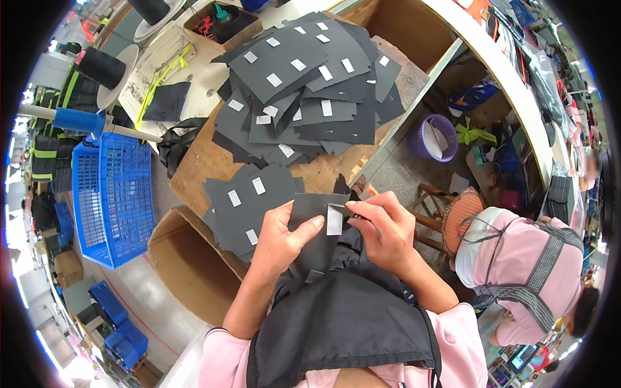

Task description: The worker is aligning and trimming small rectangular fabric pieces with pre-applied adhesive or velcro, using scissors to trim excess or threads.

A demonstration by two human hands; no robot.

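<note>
My left hand [283,237] holds a dark grey fabric piece [315,213] from below, thumb pressed on its face. My right hand [385,226] pinches the top of a small white label [334,221] lying on that piece, and also grips the piece's right edge. Just beyond my hands, a small stack of the same grey pieces with white labels [249,204] lies on the wooden table [200,165]. A much larger heap of labelled grey pieces [310,84] covers the table's far half. A dark apron covers my lap.
A blue plastic crate [111,197] and an open cardboard box [187,265] stand to the left. A purple basket [432,138] sits on the floor to the right. Another person in a pink top [517,268] bends over at the right, beside a wooden stool [446,216].
</note>
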